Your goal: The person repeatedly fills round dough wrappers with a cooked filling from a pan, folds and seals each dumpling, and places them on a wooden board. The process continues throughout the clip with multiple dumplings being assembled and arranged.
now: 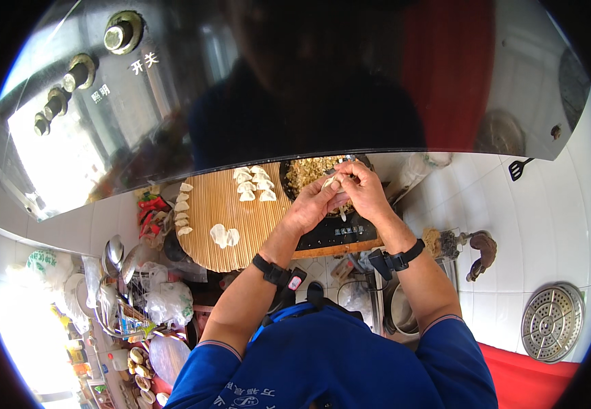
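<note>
Both of my hands hold one dumpling between their fingers, over the near side of a dark pan of chopped filling. My left hand supports it from the left, and my right hand pinches its edge from the right. To the left lies a round slatted mat. Folded dumplings stand in two short rows near its far side, and another line of dumplings follows its left edge. A few flat dumpling wrappers overlap on the near part of the mat. My fingers partly hide the pan.
A dark, glossy range hood hangs low across the far side. Under the pan is a black cooktop with a wooden edge. Bagged goods and a wire rack with ladles stand at left. Steamer plates hang on the right tiled wall.
</note>
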Available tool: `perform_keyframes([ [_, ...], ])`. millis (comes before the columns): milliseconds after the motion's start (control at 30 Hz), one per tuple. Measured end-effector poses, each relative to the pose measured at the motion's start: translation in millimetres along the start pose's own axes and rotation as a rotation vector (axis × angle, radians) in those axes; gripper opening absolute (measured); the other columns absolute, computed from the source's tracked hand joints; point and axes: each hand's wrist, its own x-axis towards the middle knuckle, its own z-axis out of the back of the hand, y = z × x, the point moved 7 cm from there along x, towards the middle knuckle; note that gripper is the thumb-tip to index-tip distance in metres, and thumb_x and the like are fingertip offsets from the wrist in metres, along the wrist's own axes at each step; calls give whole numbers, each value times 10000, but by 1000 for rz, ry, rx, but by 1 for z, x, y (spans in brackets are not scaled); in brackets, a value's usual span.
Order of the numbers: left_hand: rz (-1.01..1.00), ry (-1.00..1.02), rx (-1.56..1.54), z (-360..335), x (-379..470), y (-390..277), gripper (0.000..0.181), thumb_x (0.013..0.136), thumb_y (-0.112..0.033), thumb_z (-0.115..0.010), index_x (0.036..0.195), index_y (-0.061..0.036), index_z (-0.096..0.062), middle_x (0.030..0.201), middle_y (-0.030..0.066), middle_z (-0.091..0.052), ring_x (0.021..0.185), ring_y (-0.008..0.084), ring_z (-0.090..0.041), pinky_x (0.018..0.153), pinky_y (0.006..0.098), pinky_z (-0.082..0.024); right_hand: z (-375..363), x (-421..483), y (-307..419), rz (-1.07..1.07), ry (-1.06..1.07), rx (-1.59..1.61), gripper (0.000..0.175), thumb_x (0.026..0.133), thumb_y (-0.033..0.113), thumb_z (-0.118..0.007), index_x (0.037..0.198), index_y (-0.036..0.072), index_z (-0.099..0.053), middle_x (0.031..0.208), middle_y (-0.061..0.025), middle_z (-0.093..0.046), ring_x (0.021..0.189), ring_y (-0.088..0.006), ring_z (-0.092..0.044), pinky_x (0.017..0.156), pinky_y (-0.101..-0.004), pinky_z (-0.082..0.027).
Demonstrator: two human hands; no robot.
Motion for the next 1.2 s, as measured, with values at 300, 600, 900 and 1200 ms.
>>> perform_keyframes([
  [300, -72, -114, 123, -4, 2, -10, 800, 1155, -249, -552, 1730, -37, -39, 1472, 209, -613, 1311, 282, -673, 1159, 412, -551, 0, 6, -5, -182, 140, 273, 320, 1094, 301, -668, 1169, -5, -726, 1136, -75, -733, 1056, -148, -672, 931, -308, -554],
  [600, -140, -51, 239, -13, 6, -29, 823, 1141, -277, -583, 1722, -22, -59, 1493, 178, -586, 1352, 259, -637, 1170, 409, -543, -8, 18, -5, -306, 302, 478, 358, 1093, 311, -668, 1248, -2, -749, 1132, -70, -750, 1080, -143, -687, 976, -305, -554],
  [900, -205, -3, 403, -23, 10, -43, 601, 1144, -324, -567, 1607, -8, -349, 1457, 139, -599, 1358, 249, -630, 1188, 414, -535, 1, 27, 12, -257, 300, 442, 326, 1058, 293, -726, 1225, 14, -759, 1119, -47, -753, 1055, -133, -699, 965, -300, -577],
  [1200, -145, 9, 362, -24, 18, -40, 508, 1144, -336, -562, 1532, -19, -474, 1453, 126, -616, 1303, 246, -671, 1185, 423, -537, 6, 35, 13, -141, 246, 421, 198, 1076, 221, -703, 1156, 50, -764, 1072, -14, -751, 999, -123, -697, 876, -307, -588],
])
